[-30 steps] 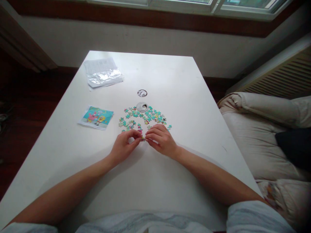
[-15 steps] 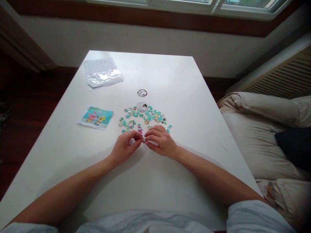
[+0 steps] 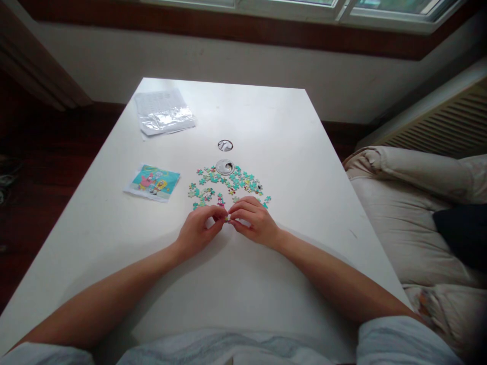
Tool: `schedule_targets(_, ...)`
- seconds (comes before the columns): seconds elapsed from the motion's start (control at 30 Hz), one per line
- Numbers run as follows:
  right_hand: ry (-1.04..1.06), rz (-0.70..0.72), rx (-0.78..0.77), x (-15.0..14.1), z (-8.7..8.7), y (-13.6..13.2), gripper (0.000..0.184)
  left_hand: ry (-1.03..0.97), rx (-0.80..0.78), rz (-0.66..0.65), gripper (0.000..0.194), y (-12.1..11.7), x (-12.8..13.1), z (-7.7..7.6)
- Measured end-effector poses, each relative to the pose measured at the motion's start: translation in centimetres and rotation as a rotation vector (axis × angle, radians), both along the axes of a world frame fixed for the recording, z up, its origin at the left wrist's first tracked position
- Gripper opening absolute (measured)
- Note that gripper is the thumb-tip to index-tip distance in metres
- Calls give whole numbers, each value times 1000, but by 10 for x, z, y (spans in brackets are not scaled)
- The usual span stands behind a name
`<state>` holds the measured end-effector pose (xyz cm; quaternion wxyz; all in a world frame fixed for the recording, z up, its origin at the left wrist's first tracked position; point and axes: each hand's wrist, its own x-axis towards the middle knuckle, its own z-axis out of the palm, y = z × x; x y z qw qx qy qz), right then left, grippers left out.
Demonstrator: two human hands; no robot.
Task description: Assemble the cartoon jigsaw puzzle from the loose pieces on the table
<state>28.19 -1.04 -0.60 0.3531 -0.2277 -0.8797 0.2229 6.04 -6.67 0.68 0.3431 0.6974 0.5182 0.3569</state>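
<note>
My left hand [image 3: 200, 226] and my right hand [image 3: 255, 222] meet fingertip to fingertip over the white table [image 3: 228, 284]. Between the pinched fingers is a small puzzle piece [image 3: 227, 219], mostly covered; whether it is one piece or two joined ones I cannot tell. Just beyond the hands lies a pink patch of puzzle pieces [image 3: 220, 201], partly hidden by my left fingers. Further out, many loose puzzle pieces [image 3: 243, 180], mostly turquoise with some yellow, spread in an arc.
A round silvery disc [image 3: 224, 167] lies at the arc's far edge, with a smaller oval one [image 3: 225, 146] behind it. On the left are a cartoon picture sheet [image 3: 155, 182] and a clear plastic bag [image 3: 165, 112]. A beige sofa [image 3: 399, 223] stands right of the table.
My hands stay together at the same spot, fingertips slightly closer around the small piece. The whole view has shifted a little; the loose pieces lie as before.
</note>
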Motion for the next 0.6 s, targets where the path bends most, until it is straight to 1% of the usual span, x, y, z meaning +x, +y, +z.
schedule_targets(0.2,8,-19,-5,-1,1,0,4,4,18,-16,20,0,-1,2)
schedule_targets(0.47,15,0,16,-1,0,-1,14,-98,-37,27,21,-2,2,3)
schedule_targets(0.6,-13,-30,1,0,-2,-1,5,-108,-66,-13,24,-2,4,7)
